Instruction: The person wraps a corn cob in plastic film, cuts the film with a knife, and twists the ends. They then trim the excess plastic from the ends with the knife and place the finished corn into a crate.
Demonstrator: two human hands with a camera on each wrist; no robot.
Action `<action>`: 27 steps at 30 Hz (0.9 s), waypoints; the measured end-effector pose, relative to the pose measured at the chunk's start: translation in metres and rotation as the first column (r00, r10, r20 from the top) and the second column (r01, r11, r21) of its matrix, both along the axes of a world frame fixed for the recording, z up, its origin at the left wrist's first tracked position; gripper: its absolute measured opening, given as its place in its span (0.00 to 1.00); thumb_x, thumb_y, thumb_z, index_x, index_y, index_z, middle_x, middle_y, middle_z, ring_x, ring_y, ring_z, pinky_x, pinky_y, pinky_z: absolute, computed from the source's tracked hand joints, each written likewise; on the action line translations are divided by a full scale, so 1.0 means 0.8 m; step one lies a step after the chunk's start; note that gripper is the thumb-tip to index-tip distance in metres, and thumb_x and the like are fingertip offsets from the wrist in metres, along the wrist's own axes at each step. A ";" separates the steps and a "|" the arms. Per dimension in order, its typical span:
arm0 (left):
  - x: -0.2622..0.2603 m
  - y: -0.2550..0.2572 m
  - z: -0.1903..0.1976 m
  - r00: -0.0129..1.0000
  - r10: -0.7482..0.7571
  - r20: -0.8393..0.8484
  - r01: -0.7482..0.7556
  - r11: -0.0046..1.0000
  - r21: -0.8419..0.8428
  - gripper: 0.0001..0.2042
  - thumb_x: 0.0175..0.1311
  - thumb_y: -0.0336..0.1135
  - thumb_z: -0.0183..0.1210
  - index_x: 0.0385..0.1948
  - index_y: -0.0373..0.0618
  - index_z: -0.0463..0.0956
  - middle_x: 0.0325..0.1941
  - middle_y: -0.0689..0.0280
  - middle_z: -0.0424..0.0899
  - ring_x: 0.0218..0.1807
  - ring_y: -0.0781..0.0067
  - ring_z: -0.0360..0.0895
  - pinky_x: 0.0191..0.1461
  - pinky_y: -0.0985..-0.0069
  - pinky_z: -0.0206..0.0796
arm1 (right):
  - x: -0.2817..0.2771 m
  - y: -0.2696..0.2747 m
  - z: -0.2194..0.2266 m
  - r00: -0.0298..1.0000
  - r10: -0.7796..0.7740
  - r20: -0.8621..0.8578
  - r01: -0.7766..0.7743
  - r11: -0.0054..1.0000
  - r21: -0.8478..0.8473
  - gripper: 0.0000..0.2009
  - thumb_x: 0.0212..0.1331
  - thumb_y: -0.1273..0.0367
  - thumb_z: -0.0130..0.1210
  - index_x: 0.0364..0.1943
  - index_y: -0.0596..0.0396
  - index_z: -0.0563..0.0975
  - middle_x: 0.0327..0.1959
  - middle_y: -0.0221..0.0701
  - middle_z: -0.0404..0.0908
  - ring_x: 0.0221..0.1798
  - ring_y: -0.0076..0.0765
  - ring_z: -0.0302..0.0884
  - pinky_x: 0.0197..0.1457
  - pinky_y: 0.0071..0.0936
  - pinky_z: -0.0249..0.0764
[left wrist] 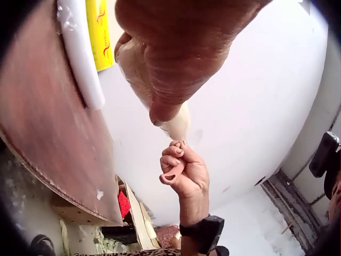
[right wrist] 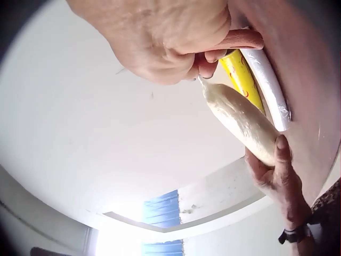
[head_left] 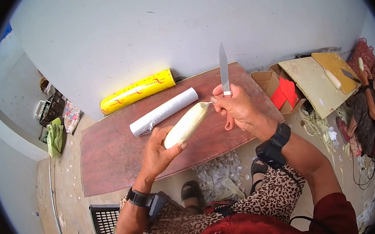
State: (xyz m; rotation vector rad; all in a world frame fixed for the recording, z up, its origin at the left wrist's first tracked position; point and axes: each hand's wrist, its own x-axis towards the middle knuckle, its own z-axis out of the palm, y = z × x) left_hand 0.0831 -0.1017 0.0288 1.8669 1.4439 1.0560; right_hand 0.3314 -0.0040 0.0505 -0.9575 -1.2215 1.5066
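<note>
My left hand (head_left: 157, 154) grips the thick lower end of a pale, long vegetable (head_left: 187, 125), held tilted over the table. Clear film covers it, shiny and wrinkled in the right wrist view, and draws into a thin twist at the far tip. Thumb and forefinger of my right hand (head_left: 242, 107) pinch that twist. The same hand also holds a knife (head_left: 224, 69), its blade pointing up and away and its orange-brown handle sticking out below the palm. A roll of clear film (head_left: 164, 112) lies on the table just beyond the vegetable.
Behind the film roll, a yellow printed roll (head_left: 137, 93) lies along the back of the reddish-brown table (head_left: 107, 164), against the wall. To the right are a cardboard box (head_left: 262, 80) with something red and a tilted board (head_left: 303, 87). Another person's hands (head_left: 364, 74) work at a yellow board.
</note>
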 end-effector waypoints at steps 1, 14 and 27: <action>-0.003 0.003 -0.011 0.995 -0.031 0.098 0.038 0.996 -0.075 0.23 0.54 0.43 0.69 0.49 0.40 0.77 0.40 0.63 0.76 0.43 0.71 0.74 0.49 0.74 0.67 | 0.000 0.000 0.000 1.000 0.002 -0.011 -0.002 1.000 0.001 0.10 0.59 0.74 0.58 0.42 0.57 0.71 0.24 0.27 0.74 0.21 0.15 0.66 0.09 0.16 0.63; 0.006 0.002 -0.010 0.701 -0.094 0.707 0.461 0.816 -0.349 0.29 0.57 0.47 0.68 0.55 0.42 0.65 0.41 0.63 0.77 0.40 0.70 0.80 0.44 0.76 0.74 | 0.000 -0.002 0.000 0.985 0.144 -0.100 -0.134 0.986 0.102 0.10 0.57 0.77 0.59 0.41 0.55 0.72 0.32 0.25 0.75 0.30 0.17 0.74 0.13 0.13 0.67; 0.006 -0.001 0.007 0.744 -0.039 0.667 0.404 0.821 -0.403 0.27 0.60 0.38 0.65 0.60 0.43 0.66 0.45 0.66 0.79 0.45 0.77 0.76 0.49 0.81 0.69 | 0.004 -0.015 0.025 0.977 0.212 0.012 -0.212 0.966 0.149 0.10 0.56 0.75 0.60 0.40 0.53 0.73 0.33 0.23 0.75 0.31 0.14 0.76 0.08 0.12 0.65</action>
